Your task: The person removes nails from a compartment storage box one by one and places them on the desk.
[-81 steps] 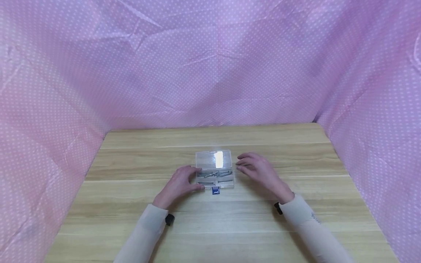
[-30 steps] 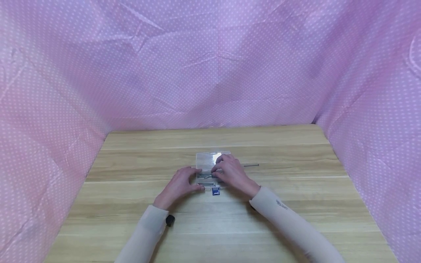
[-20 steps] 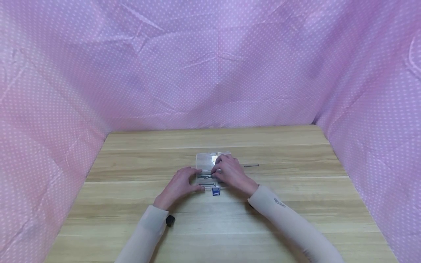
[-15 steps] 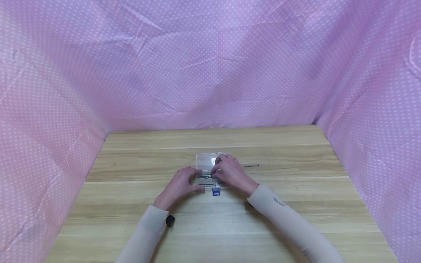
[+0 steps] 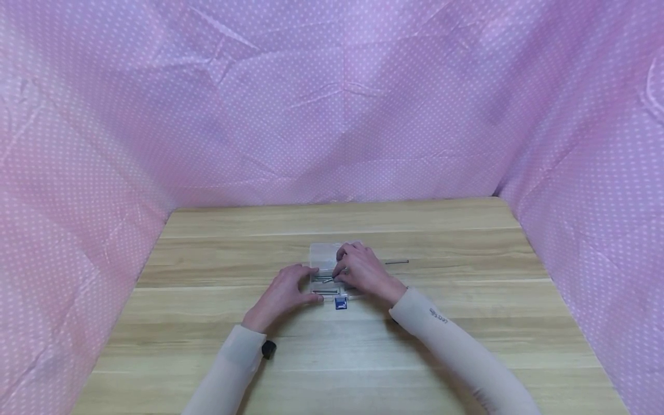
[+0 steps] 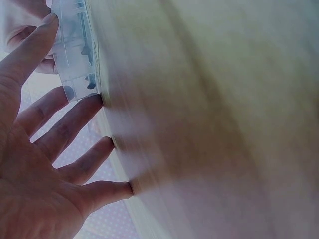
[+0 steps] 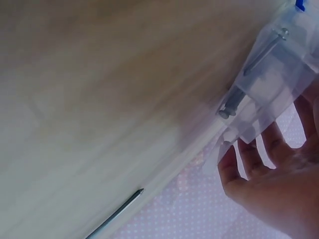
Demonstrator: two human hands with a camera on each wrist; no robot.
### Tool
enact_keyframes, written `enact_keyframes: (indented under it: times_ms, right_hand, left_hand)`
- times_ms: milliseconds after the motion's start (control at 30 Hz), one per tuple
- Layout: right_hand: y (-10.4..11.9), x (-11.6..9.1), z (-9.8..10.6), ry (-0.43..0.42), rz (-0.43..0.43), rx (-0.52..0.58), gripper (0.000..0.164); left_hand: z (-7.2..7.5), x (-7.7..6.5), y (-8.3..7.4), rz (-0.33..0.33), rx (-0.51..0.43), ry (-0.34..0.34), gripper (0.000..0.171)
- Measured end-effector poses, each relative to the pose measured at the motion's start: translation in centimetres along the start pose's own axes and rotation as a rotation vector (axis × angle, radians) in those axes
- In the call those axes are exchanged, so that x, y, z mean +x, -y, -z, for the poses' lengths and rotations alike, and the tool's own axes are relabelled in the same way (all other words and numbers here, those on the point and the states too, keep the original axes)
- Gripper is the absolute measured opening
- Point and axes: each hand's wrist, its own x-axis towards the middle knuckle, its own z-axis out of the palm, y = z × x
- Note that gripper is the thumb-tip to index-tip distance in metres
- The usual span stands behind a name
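tabletop (image 5: 332,357) wooden, pink cloth (image 5: 259,115) behind; left hand (image 5: 280,293) pinches clear box (image 5: 323,253), right hand (image 5: 365,271) cannot tell.

Soft light, diffuse shadow across the pink cloth (image 5: 342,132), dim hazy wrist views with blurry tabletop (image 6: 209,99)

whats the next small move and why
Probably lift a nail from the open case: the right hand is at the nails inside, the left hand holds the case's left end, and a loose nail lies on the table.
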Motion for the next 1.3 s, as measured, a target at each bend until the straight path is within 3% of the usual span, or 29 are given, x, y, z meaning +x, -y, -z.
enact_keyframes:
  times_ms: [400,933,1300]
  right_hand:
    - [-0.34,0.26,0.03,0.040,0.064,-0.017,0.009]
    - [-0.73,0.66,-0.16,0.088,0.106,-0.088,0.008]
    - [-0.57,0.80,0.15,0.127,0.110,-0.074,0.008]
  left_hand:
    - [0.00,0.05,0.11,-0.012,0.003,-0.005,0.068]
    - [-0.04,0.14,0.27,-0.017,0.005,-0.015,0.068]
    - [0.02,-0.18,0.17,-0.024,-0.014,-0.025,0.068]
